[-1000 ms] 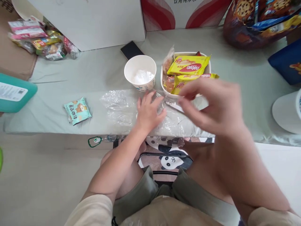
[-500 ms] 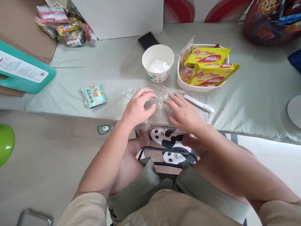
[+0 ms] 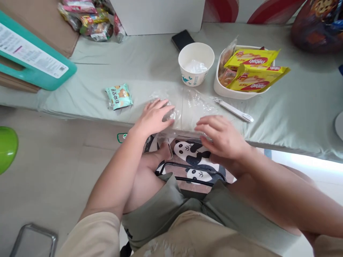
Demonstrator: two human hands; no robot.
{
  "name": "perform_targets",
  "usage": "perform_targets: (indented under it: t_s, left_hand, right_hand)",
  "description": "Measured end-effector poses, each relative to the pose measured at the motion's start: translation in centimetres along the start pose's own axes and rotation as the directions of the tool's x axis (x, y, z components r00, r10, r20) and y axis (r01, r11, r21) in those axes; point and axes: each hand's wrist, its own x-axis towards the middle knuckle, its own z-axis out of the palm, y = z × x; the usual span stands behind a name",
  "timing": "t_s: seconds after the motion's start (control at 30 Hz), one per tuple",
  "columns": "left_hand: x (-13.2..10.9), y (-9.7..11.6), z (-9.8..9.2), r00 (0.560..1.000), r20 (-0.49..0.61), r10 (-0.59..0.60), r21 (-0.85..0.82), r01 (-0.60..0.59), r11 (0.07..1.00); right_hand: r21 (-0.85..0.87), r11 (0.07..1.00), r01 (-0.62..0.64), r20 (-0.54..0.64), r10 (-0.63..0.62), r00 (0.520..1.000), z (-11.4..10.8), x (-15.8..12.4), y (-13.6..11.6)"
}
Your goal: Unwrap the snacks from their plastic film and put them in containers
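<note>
A crumpled sheet of clear plastic (image 3: 187, 110) lies at the front edge of the cloth-covered surface. On its left part rests my left hand (image 3: 154, 117), fingers spread. My right hand (image 3: 222, 135) is over the front edge at the plastic's right side, its fingers apart and slightly bent, holding nothing visible. Behind the plastic stands a white paper bowl (image 3: 194, 76) with clear wrapping inside. A white cutter-like tool (image 3: 234, 110) lies to the right. The small teal snack packet (image 3: 119, 97) is left of my left hand.
A white tub (image 3: 241, 93) with yellow snack packs stands at the right, near a dark phone (image 3: 182, 39). Bagged snacks (image 3: 98, 25) and a teal container (image 3: 59, 73) are at the left. A panda-patterned item (image 3: 193, 157) is below the edge.
My hands have moved farther apart, the left now flatter on the plastic and the right closer to the front edge. The view has shifted, so the objects behind appear higher and farther right.
</note>
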Motion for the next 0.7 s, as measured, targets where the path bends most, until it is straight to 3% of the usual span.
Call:
perform_targets:
  t_s: [0.17, 0.23, 0.37, 0.57, 0.7]
  left_hand:
    - [1.2, 0.5, 0.1, 0.999, 0.045, -0.022, 0.002, 0.022, 1.000]
    - [1.7, 0.5, 0.1, 0.998, 0.051, -0.034, 0.003, 0.034, 0.999]
    - [2.6, 0.6, 0.1, 0.997, 0.050, -0.051, -0.007, 0.052, 0.999]
    - [2.3, 0.7, -0.5, 0.999, 0.028, -0.045, -0.032, 0.046, 0.998]
    - [1.4, 0.8, -1.0, 0.999, -0.039, -0.032, -0.054, 0.030, 0.998]
  right_hand:
    - [-0.121, 0.980, 0.158, 0.215, -0.129, 0.968, 3.1, -4.0, -4.2]
    - [-0.230, 0.968, 0.101, 0.241, -0.044, 0.970, 4.2, -5.1, -4.6]
    - [-0.346, 0.936, -0.059, 0.195, 0.133, 0.972, 4.8, -5.3, -3.4]
    - [-0.306, 0.952, 0.025, 0.126, 0.014, 0.992, 4.0, -4.0, -1.8]
    - [-0.231, 0.973, -0.012, 0.088, 0.033, 0.996, 3.4, -3.9, -1.4]
